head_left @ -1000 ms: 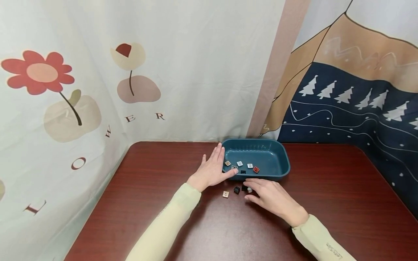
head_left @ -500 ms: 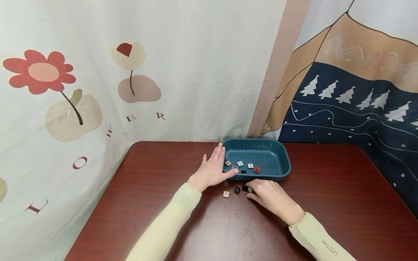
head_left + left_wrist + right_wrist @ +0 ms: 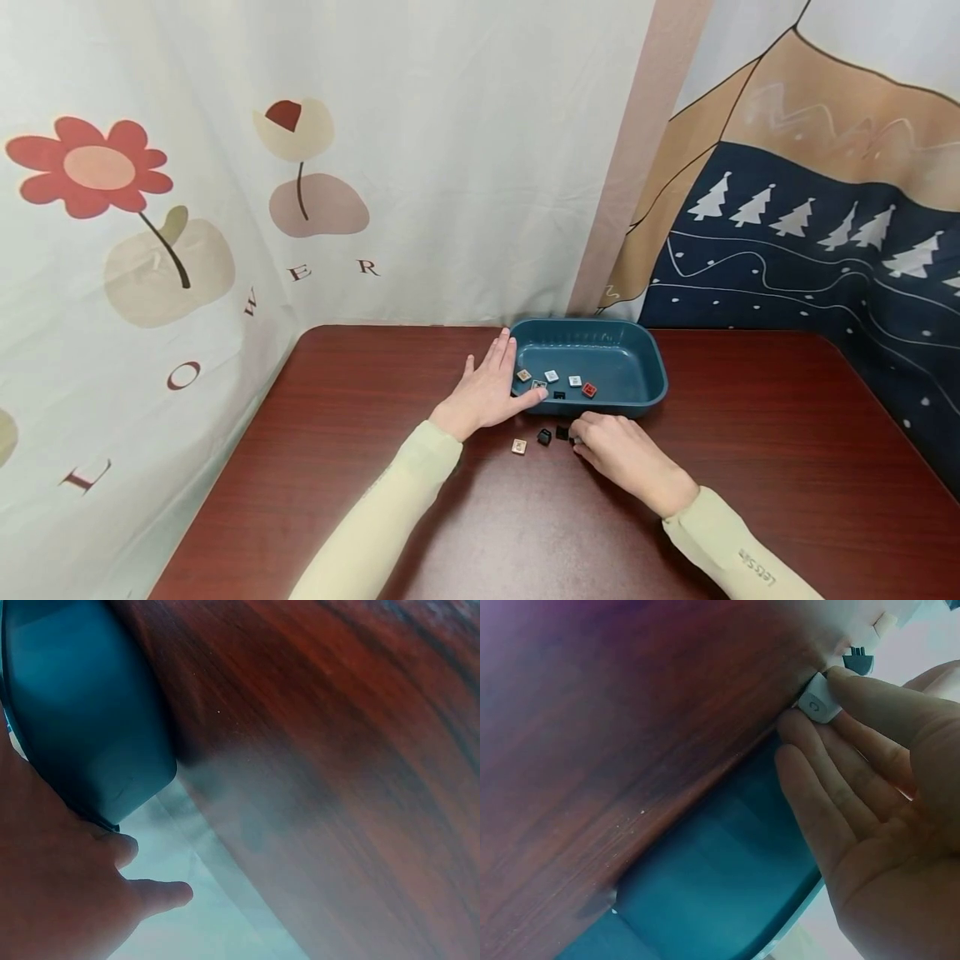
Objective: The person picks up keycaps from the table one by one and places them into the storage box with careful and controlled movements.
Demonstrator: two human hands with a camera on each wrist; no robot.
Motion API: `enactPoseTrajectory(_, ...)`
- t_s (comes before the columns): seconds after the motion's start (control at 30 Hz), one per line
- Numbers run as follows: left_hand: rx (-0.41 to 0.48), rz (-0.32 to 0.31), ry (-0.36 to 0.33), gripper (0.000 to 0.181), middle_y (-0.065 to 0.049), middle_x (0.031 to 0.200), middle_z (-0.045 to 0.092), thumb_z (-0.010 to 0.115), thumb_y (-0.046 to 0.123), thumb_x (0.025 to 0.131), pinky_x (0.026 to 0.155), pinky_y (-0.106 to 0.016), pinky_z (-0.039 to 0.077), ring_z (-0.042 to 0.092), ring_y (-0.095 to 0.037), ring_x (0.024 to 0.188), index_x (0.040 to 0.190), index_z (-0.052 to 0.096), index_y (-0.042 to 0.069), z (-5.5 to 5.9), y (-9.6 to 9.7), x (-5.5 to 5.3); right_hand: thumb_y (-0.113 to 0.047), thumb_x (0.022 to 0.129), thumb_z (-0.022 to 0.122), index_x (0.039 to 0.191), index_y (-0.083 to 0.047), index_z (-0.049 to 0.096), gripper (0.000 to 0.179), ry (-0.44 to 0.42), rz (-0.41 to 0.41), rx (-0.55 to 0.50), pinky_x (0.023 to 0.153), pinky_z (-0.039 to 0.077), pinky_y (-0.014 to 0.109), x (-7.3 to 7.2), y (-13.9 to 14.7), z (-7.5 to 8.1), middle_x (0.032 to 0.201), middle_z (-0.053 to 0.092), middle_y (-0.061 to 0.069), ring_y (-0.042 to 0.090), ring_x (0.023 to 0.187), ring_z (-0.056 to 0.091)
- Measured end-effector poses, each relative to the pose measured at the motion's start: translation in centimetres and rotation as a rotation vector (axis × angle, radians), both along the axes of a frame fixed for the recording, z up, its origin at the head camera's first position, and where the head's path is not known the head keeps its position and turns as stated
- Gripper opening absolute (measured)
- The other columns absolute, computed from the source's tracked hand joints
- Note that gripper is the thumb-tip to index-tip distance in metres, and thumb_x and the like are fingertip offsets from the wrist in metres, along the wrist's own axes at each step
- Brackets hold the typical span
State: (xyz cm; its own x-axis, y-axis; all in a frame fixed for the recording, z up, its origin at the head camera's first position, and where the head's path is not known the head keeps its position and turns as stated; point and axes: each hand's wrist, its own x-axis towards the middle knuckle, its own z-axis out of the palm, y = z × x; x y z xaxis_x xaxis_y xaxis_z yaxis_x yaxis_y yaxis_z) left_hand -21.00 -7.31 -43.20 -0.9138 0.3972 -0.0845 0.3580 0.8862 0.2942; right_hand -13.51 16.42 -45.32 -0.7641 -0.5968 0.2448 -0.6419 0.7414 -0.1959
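Note:
My right hand (image 3: 628,454) pinches a white keycap (image 3: 820,700) between thumb and fingers, just in front of the blue basin (image 3: 652,383). The keycap bears a dark letter in the right wrist view; in the head view my fingers mostly hide it. To its left on the table lie two black keycaps (image 3: 544,437) and a cream keycap (image 3: 519,447). My left hand (image 3: 483,392) rests with straight fingers along the basin's left rim, its thumb over the front left corner. Inside the basin are several keycaps, among them a red keycap (image 3: 589,390) and a white keycap (image 3: 552,377).
The dark red wooden table (image 3: 360,400) extends to both sides of the basin. Behind its far edge hangs a printed curtain (image 3: 465,167), close to the basin's back. The basin's wall rises between the loose keycaps and those inside.
My right hand has shifted slightly right and its fingers have closed on the white keycap, leaving the nearest black keycap more exposed. The left hand and basin have stayed in place.

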Motion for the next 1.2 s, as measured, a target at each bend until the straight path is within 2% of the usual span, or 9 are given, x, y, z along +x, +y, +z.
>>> enactPoseTrajectory(0.33, 0.007, -0.005, 0.009, 0.108, -0.009, 0.174, -0.001, 0.043, 0.078, 0.096, 0.121, -0.065, 0.014, 0.006, -0.025, 0.160, 0.166, 0.008, 0.003, -0.1, -0.1, 0.0, -0.004, 0.083, 0.086, 0.097, -0.008, 0.075, 0.019, -0.016, 0.020, -0.030, 0.070, 0.059, 0.029, 0.2, 0.3, 0.3, 0.091, 0.070, 0.001, 0.012, 0.078, 0.069)
enactPoseTrajectory(0.5, 0.011, -0.009, 0.007, 0.109, -0.009, 0.174, -0.002, 0.043, 0.078, 0.096, 0.121, -0.065, 0.015, 0.005, -0.024, 0.160, 0.166, 0.007, 0.003, 0.0, -0.1, 0.0, -0.005, 0.083, 0.086, 0.098, -0.010, 0.076, 0.019, -0.015, 0.003, -0.061, 0.072, 0.060, 0.028, 0.4, 0.5, 0.6, 0.092, 0.069, -0.002, 0.009, 0.079, 0.068)
enactPoseTrajectory(0.77, 0.012, -0.006, 0.003, 0.109, -0.008, 0.174, -0.002, 0.044, 0.078, 0.096, 0.122, -0.064, 0.015, 0.004, -0.022, 0.160, 0.166, 0.008, 0.003, 0.0, -0.1, 0.1, -0.005, 0.084, 0.086, 0.096, -0.010, 0.074, 0.018, 0.061, -0.011, -0.122, 0.074, 0.059, 0.031, 0.7, 1.3, 1.5, 0.091, 0.067, -0.005, 0.009, 0.080, 0.066)
enactPoseTrajectory(0.97, 0.004, -0.008, 0.014, 0.109, -0.009, 0.174, -0.001, 0.043, 0.078, 0.096, 0.121, -0.064, 0.015, 0.006, -0.024, 0.160, 0.166, 0.009, 0.002, 0.0, -0.1, 0.0, -0.006, 0.084, 0.086, 0.099, -0.011, 0.076, 0.019, 0.072, -0.043, -0.188, 0.079, 0.060, 0.032, 0.8, 2.0, 2.4, 0.095, 0.069, -0.004, 0.009, 0.087, 0.067)
enactPoseTrajectory(1.2, -0.005, -0.005, 0.011, 0.109, -0.008, 0.174, -0.002, 0.043, 0.079, 0.095, 0.122, -0.064, 0.015, 0.004, -0.022, 0.160, 0.166, 0.008, 0.003, -0.1, 0.0, 0.0, -0.006, 0.084, 0.086, 0.099, -0.012, 0.076, 0.019, 0.142, -0.061, -0.245, 0.078, 0.061, 0.036, 0.6, 2.7, 3.2, 0.097, 0.072, -0.002, 0.013, 0.089, 0.069)
